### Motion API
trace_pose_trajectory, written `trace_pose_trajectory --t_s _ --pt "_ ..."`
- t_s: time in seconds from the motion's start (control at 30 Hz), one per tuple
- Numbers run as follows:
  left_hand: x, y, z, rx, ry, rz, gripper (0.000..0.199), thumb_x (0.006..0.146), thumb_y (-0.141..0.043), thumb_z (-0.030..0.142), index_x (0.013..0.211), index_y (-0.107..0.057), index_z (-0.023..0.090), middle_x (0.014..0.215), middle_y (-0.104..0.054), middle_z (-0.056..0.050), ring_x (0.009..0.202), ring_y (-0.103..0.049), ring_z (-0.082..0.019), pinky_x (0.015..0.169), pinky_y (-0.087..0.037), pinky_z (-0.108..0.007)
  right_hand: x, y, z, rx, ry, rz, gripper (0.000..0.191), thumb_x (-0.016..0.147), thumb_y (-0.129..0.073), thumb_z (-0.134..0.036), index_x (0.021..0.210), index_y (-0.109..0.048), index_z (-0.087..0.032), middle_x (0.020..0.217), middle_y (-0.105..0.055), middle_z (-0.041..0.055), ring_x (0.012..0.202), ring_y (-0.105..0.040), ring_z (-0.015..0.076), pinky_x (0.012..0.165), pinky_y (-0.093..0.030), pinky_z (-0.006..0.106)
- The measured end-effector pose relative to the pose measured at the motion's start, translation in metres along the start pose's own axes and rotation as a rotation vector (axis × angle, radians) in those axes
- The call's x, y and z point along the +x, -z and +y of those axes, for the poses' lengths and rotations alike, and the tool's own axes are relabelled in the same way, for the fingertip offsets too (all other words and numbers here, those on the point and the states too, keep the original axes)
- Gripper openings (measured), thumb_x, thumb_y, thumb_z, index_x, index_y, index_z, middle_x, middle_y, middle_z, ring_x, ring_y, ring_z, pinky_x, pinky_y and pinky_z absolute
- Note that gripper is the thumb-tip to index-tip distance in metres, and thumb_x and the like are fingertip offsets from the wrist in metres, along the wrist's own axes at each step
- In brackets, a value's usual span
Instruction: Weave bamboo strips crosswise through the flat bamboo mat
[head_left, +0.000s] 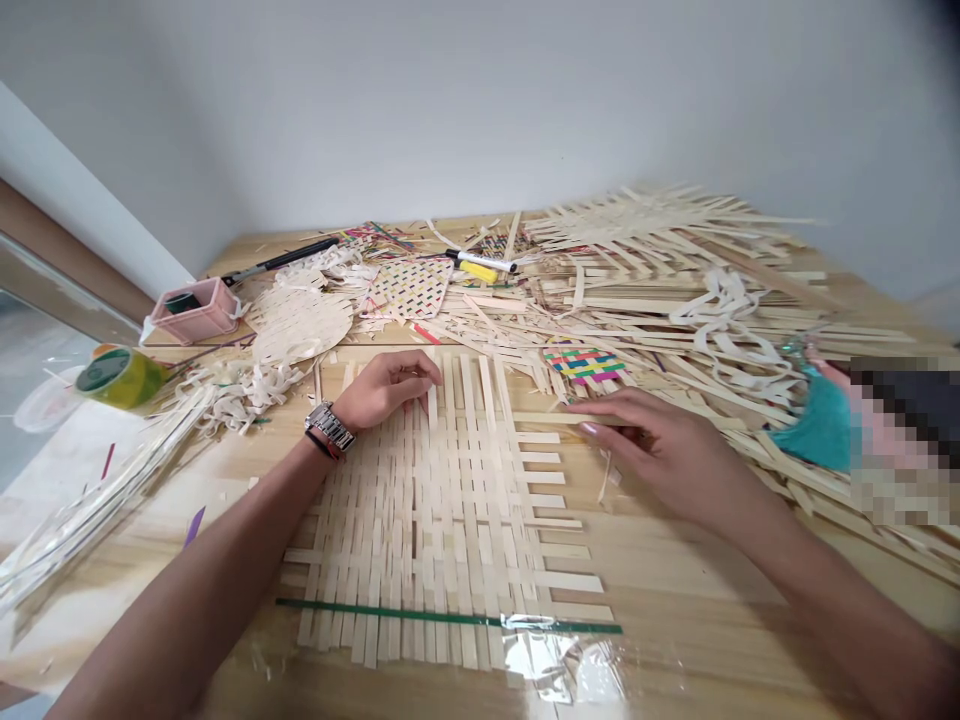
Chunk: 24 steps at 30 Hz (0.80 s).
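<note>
- Left forearm [172,620] and right forearm [840,615] reach in from the bottom corners of my feed, closest to me.
- Woven bamboo mat [420,520] lies on the bench [675,610], toward me from the left hand [382,392]. I read its long axis as pointing away from me.
- Left hand rests on the mat's far end, its fingers together; I can't tell whether it pinches any strip.
- Right hand [645,445] sits just right of the mat and is nearer its loose side ends. Its fingertips [581,405] touch a loose bamboo strip [540,418], but I can't tell whether they grip it.
- Beyond the left hand, a pink plastic box [195,318] holds a dark roll [180,301].
</note>
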<state>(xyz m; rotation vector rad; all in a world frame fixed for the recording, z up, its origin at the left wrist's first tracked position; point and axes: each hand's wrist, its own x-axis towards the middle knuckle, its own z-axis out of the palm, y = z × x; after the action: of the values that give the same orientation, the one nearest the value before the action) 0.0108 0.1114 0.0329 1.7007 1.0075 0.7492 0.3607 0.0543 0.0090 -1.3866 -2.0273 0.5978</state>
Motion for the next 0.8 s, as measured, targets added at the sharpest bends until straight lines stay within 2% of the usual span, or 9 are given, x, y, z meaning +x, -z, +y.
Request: trace_pose_trajectory --t_s 0.2,0.4,0.6,0.8 --pt "0.001 0.0 0.001 0.003 0.008 -0.013 0.021 0.086 -0.068 0.036 0.091 -0.07 0.016 0.079 -0.07 -0.003 0.062 -0.062 -0.014 0.059 -0.048 -0.026 0.0 0.0 0.004 0.01 -0.026 -0.018 0.045 0.099 -0.056 -0.066 0.108 -0.079 -0.029 0.112 -0.078 0.0096 0.09 -0.074 0.0254 0.071 -0.057 0.039" --pt "0.001 0.0 0.0 0.004 -0.018 -0.03 0.018 0.089 -0.066 0.033 0.093 -0.07 0.017 0.081 -0.069 -0.002 0.062 -0.061 -0.013 0.059 -0.048 -0.026 -0.001 0.002 0.01 -0.001 -0.009 -0.025 0.043 0.098 -0.059 -0.065 0.111 -0.079 -0.029 0.112 -0.078 0.0093 0.087 -0.072 0.0252 0.067 -0.057 0.039" --pt "0.001 -0.001 0.0 0.016 -0.026 -0.041 0.014 0.09 -0.064 0.031 0.092 -0.069 0.017 0.083 -0.069 -0.003 0.064 -0.061 -0.014 0.061 -0.049 -0.028 -0.001 0.001 0.007 0.012 0.026 0.002 0.035 0.101 -0.059 -0.059 0.106 -0.08 -0.031 0.11 -0.079 0.0084 0.093 -0.074 0.0279 0.081 -0.06 0.046" --pt "0.001 0.0 0.001 0.071 -0.017 -0.021 0.019 0.09 -0.064 0.034 0.093 -0.071 0.017 0.084 -0.068 -0.003 0.064 -0.057 -0.014 0.06 -0.047 -0.028 -0.002 0.0 0.005 0.0 0.033 0.003 0.031 0.101 -0.059 -0.052 0.108 -0.081 -0.032 0.112 -0.08 0.0081 0.096 -0.076 0.0309 0.081 -0.059 0.049"
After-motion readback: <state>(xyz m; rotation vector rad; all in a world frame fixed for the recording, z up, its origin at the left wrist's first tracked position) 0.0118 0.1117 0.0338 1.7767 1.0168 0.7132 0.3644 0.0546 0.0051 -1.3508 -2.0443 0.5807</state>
